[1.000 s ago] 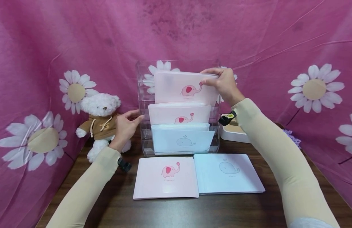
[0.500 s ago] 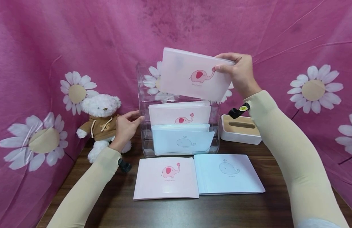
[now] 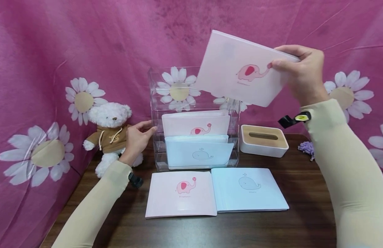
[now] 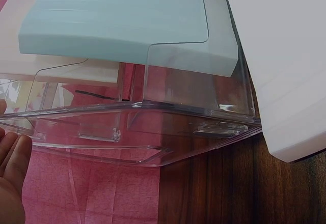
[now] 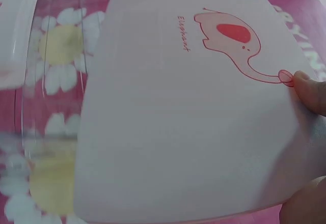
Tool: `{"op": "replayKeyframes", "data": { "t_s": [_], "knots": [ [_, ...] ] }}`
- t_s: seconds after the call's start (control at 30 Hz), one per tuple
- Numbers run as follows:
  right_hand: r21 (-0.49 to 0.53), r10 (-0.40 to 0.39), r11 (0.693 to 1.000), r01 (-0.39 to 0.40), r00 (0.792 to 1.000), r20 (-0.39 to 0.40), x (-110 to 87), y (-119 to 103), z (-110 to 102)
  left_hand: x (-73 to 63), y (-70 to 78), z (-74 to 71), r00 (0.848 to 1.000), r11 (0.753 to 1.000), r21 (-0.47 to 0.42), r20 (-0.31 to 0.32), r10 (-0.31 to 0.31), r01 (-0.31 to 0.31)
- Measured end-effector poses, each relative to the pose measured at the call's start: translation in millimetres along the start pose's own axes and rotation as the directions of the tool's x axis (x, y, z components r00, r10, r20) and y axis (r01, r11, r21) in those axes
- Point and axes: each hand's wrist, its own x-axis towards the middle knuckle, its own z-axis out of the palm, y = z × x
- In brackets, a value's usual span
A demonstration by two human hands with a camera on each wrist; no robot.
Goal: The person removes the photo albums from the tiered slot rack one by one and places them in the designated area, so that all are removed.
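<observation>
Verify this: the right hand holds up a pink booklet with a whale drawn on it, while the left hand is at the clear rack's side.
Wrong drawing: the right hand holds up a pink booklet with an elephant on it, seen in the right wrist view; the rest stands.

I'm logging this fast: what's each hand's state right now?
Left hand: open, at the clear plastic rack.
Right hand: closed, holding a pink Elephant booklet by one corner.
</observation>
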Motion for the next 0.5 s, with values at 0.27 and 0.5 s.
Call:
{"op": "replayKeyframes", "data": {
  "t_s": [0.27, 0.5],
  "knots": [
    [-0.005, -0.052, 0.999, 0.052, 0.997, -0.057, -18.6, -19.9, -60.0, -1.3, 1.0, -4.4, 1.000, 1.000, -0.012, -0.001, -0.029, 0.029],
    [-0.054, 0.037, 0.998, -0.040, 0.998, -0.050, -37.0, -32.7, -133.3, -7.1, 0.3, -5.7, 0.999, 0.998, -0.041, 0.010, -0.040, 0.040]
  ]
}}
